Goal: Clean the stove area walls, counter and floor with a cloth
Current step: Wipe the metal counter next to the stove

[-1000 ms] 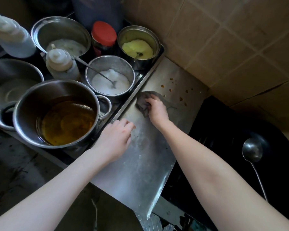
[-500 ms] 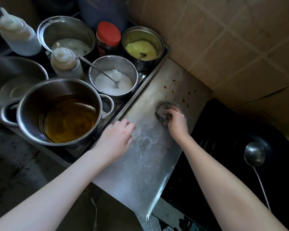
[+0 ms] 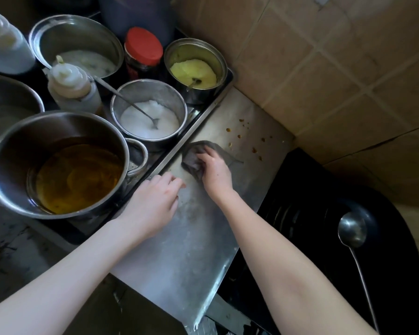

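– Pressing on what was the right hand (image 3: 214,172)?
– On the grey cloth (image 3: 191,162). It lay bunched under the curled fingers (image 3: 205,153) on the steel tabletop (image 3: 186,250), just beside the tray rim (image 3: 203,119).
– And the left hand (image 3: 153,204)?
– It rested flat on the tabletop, fingers (image 3: 172,181) relaxed and close together, near the cloth but apart. Brown spots (image 3: 240,136) lay beyond the cloth.

The cloth (image 3: 194,160) lies on the counter (image 3: 179,262), right of the tray (image 3: 203,110).
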Demonstrator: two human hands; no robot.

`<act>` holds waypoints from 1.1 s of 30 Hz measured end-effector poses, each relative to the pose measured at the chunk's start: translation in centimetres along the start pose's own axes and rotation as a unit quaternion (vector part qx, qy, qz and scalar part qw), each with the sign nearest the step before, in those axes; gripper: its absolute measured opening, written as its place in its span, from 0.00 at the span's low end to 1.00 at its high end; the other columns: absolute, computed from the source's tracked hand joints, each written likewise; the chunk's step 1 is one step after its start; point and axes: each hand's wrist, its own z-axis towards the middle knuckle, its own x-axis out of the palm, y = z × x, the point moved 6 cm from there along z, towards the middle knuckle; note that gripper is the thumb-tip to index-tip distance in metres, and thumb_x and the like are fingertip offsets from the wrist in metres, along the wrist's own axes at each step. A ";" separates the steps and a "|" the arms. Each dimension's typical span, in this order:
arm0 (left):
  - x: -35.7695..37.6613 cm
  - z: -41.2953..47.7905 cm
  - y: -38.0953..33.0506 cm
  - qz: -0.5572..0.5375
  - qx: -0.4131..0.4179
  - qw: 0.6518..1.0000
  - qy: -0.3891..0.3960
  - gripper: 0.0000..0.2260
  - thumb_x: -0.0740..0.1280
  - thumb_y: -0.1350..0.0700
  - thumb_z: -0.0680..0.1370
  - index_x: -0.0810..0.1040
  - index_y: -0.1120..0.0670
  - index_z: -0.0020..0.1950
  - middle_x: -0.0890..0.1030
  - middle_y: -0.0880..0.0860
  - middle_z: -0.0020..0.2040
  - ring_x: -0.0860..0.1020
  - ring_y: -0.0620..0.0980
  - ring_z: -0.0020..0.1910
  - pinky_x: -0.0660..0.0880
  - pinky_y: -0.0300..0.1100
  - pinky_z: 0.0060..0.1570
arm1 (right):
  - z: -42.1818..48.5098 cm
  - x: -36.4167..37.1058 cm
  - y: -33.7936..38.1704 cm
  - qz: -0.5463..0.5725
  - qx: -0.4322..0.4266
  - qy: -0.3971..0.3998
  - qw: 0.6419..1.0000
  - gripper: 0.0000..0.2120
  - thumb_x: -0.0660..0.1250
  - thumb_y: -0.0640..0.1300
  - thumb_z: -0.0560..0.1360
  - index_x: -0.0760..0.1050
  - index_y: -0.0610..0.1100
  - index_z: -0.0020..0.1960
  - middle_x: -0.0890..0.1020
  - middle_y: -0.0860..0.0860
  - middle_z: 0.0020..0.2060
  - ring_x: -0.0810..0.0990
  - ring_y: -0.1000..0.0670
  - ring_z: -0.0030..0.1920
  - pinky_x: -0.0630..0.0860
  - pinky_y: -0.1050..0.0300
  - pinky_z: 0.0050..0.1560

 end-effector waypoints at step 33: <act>0.1 5.5 -0.4 -0.041 -0.012 0.999 -0.023 0.12 0.63 0.57 0.76 0.76 0.53 0.59 0.76 0.53 0.56 0.75 0.58 0.54 0.71 0.49 0.50 | 4.2 -7.9 -13.8 -0.017 0.204 -0.122 0.971 0.19 0.57 0.34 0.78 0.72 0.43 0.67 0.63 0.45 0.73 0.63 0.45 0.72 0.65 0.52 0.67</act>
